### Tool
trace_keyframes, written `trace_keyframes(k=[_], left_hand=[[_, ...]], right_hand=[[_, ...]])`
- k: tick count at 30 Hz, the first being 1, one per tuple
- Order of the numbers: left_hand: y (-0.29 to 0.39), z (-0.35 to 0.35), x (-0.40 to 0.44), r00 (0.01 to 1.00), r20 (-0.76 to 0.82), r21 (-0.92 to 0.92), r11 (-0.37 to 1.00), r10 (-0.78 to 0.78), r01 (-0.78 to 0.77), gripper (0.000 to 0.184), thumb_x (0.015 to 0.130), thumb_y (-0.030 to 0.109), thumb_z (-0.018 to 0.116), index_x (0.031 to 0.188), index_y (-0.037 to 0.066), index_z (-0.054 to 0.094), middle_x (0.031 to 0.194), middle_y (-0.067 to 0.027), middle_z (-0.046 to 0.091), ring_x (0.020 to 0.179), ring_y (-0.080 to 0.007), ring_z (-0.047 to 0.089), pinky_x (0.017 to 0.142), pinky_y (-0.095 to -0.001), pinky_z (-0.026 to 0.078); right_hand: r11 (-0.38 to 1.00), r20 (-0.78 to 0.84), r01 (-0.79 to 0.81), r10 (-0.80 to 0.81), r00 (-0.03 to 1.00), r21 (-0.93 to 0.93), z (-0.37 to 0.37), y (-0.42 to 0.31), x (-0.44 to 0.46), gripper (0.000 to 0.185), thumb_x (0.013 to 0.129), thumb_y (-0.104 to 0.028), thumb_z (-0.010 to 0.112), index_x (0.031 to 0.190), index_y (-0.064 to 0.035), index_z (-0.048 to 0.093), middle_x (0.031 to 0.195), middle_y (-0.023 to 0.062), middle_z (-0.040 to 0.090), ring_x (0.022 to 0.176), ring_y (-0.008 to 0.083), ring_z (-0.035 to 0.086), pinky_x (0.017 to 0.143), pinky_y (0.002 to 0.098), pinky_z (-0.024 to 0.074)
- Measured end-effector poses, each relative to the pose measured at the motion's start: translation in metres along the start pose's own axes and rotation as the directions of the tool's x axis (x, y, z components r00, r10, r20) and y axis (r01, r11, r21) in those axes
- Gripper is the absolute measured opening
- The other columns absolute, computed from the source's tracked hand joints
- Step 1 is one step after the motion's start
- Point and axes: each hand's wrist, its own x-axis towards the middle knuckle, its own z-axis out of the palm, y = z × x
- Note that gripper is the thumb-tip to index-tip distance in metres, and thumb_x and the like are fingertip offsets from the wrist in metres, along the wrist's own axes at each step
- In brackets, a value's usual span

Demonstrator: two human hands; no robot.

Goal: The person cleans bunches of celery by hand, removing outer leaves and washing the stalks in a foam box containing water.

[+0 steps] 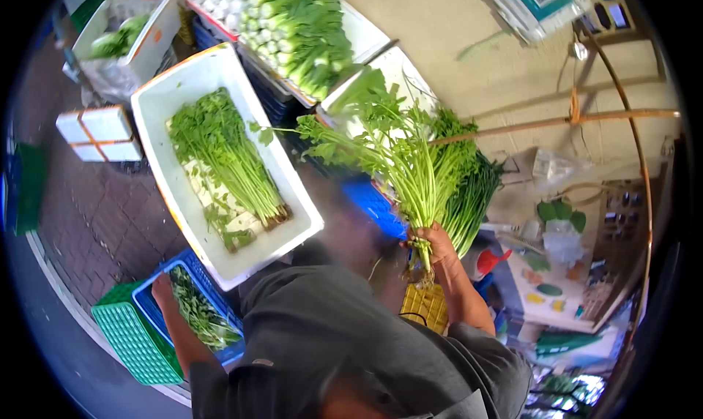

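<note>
In the head view my right hand (437, 243) is closed around the lower stalks of a celery bunch (421, 181), its leaves fanning up and to the left and its roots hanging below my fist. My left hand (162, 286) is at the upper left rim of a blue crate (192, 262) that holds leafy greens (196, 305); its fingers are too dark to make out. Between my arms and farther forward stands a white foam box (299, 232), with more celery (227, 152) lying inside, root ends toward me.
A green crate (132, 331) sits under the blue one. Bok choy (300, 38) is piled at the top. Dark green chives (469, 199) lie right of the held bunch. A thin brown pole (542, 125) crosses at the right. A yellow basket (425, 305) is near my right forearm.
</note>
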Motion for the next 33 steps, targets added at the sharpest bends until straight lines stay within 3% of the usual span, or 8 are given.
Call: trace_keyframes(k=[9, 14, 17, 20, 22, 24, 27, 33], left_hand=[[-0.009, 0.035, -0.003, 0.986, 0.095, 0.094, 0.987, -0.136, 0.127, 0.037, 0.100, 0.040, 0.058, 0.085, 0.006, 0.063, 0.065, -0.0019, 0.053, 0.052, -0.0111, 0.046, 0.046, -0.0281, 0.035], [-0.022, 0.045, 0.018, 0.883, 0.418, 0.561, 0.703, 0.215, -0.437, 0.037, 0.101, 0.037, 0.055, 0.100, 0.001, 0.066, 0.067, -0.0034, 0.054, 0.056, -0.0119, 0.051, 0.046, -0.0288, 0.040], [0.006, 0.062, -0.001, 0.926, 0.376, 0.447, 0.878, -0.007, -0.174, 0.031, 0.096, 0.031, 0.062, 0.109, 0.004, 0.069, 0.075, -0.0030, 0.055, 0.063, -0.0121, 0.053, 0.050, -0.0284, 0.043], [0.055, 0.082, -0.028, 0.961, 0.149, 0.290, 0.940, -0.231, 0.181, 0.035, 0.090, 0.022, 0.062, 0.124, 0.014, 0.067, 0.077, -0.0155, 0.068, 0.070, -0.0347, 0.066, 0.059, -0.0486, 0.050], [0.056, 0.065, -0.020, 0.972, 0.188, 0.388, 0.920, -0.144, 0.061, 0.037, 0.090, 0.026, 0.063, 0.123, 0.011, 0.065, 0.077, -0.0114, 0.067, 0.067, -0.0296, 0.063, 0.057, -0.0464, 0.049], [0.058, 0.040, 0.002, 0.921, 0.371, 0.678, 0.644, 0.115, -0.354, 0.040, 0.090, 0.030, 0.065, 0.123, 0.007, 0.063, 0.078, -0.0073, 0.065, 0.063, -0.0245, 0.060, 0.055, -0.0443, 0.048], [0.071, 0.029, -0.036, 0.993, 0.075, 0.426, 0.903, -0.095, 0.055, 0.040, 0.093, 0.038, 0.063, 0.117, 0.007, 0.064, 0.082, -0.0064, 0.062, 0.063, -0.0197, 0.055, 0.052, -0.0361, 0.044], [0.077, 0.051, -0.068, 0.985, 0.094, 0.428, 0.899, -0.145, 0.091, 0.045, 0.094, 0.044, 0.062, 0.114, 0.005, 0.066, 0.084, -0.0053, 0.059, 0.063, -0.0160, 0.050, 0.050, -0.0294, 0.038]], right_hand=[[0.892, -0.333, 0.278, -0.157, 0.930, 0.357, -0.116, 0.000, -0.083, 0.057, 0.074, -0.016, 0.077, 0.125, 0.0000, 0.054, 0.090, 0.0123, 0.066, 0.077, 0.0264, 0.068, 0.077, 0.0541, 0.0622], [0.917, -0.630, 0.371, -0.201, 0.750, 0.149, -0.164, -0.055, -0.106, 0.048, 0.074, -0.019, 0.074, 0.115, 0.0013, 0.059, 0.078, 0.0073, 0.063, 0.065, 0.0199, 0.064, 0.063, 0.0398, 0.0624], [0.906, -0.669, 0.411, -0.244, 0.702, 0.101, -0.214, -0.067, -0.079, 0.041, 0.078, -0.018, 0.070, 0.113, 0.0003, 0.060, 0.081, 0.0068, 0.061, 0.072, 0.0189, 0.062, 0.076, 0.0447, 0.0619], [0.902, -0.693, 0.432, -0.302, 0.655, 0.016, -0.243, -0.094, -0.049, 0.042, 0.078, -0.016, 0.071, 0.116, -0.0024, 0.059, 0.085, 0.0059, 0.061, 0.075, 0.0189, 0.061, 0.081, 0.0498, 0.0613], [0.781, -0.665, 0.607, -0.377, 0.644, 0.145, -0.262, -0.101, -0.044, 0.036, 0.081, -0.019, 0.075, 0.109, -0.0034, 0.059, 0.079, 0.0055, 0.061, 0.061, 0.0183, 0.059, 0.083, 0.0464, 0.0595], [0.770, -0.711, 0.629, -0.384, 0.588, 0.105, -0.266, -0.116, -0.050, 0.035, 0.082, -0.020, 0.076, 0.108, -0.0039, 0.059, 0.076, 0.0054, 0.061, 0.059, 0.0178, 0.058, 0.083, 0.0460, 0.0585], [0.723, -0.673, 0.685, -0.462, 0.577, 0.091, -0.292, -0.117, -0.056, 0.033, 0.084, -0.019, 0.074, 0.109, -0.0029, 0.059, 0.078, 0.0067, 0.060, 0.060, 0.0180, 0.056, 0.082, 0.0464, 0.0583], [0.707, -0.692, 0.705, -0.480, 0.539, 0.060, -0.325, -0.106, -0.010, 0.040, 0.083, -0.015, 0.074, 0.118, -0.0020, 0.057, 0.083, 0.0065, 0.060, 0.061, 0.0184, 0.057, 0.078, 0.0441, 0.0592]])
